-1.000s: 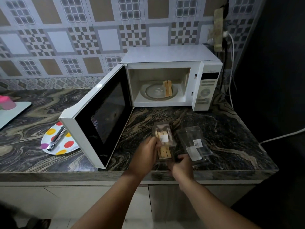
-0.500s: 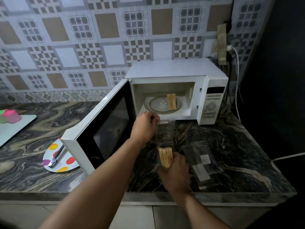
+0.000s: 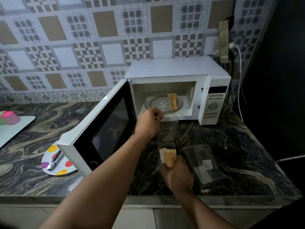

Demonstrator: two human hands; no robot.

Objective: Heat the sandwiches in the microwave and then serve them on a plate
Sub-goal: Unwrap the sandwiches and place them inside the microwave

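Note:
The white microwave [image 3: 175, 68] stands on the counter with its door [image 3: 102, 128] swung wide open to the left. One sandwich [image 3: 172, 101] stands on its glass turntable [image 3: 153, 103]. My left hand [image 3: 149, 123] pinches the top of a clear plastic sandwich wrapper [image 3: 168, 133] in front of the oven opening. My right hand [image 3: 177, 174] grips a second sandwich [image 3: 167, 157] by its lower end, and the sandwich sits at the wrapper's lower mouth. A polka-dot plate [image 3: 57, 162] lies partly hidden under the door at left.
An empty clear wrapper [image 3: 204, 164] lies on the marble counter [image 3: 239, 154] right of my right hand. Metal tongs [image 3: 55, 160] rest on the plate. A white board [image 3: 14, 128] with pink and green cups [image 3: 9, 117] sits far left. Cables hang by the wall at right.
My left hand has lifted the wrapper's top up toward the microwave while my right hand kept hold of the sandwich low down. The camera view has moved closer and tilted up.

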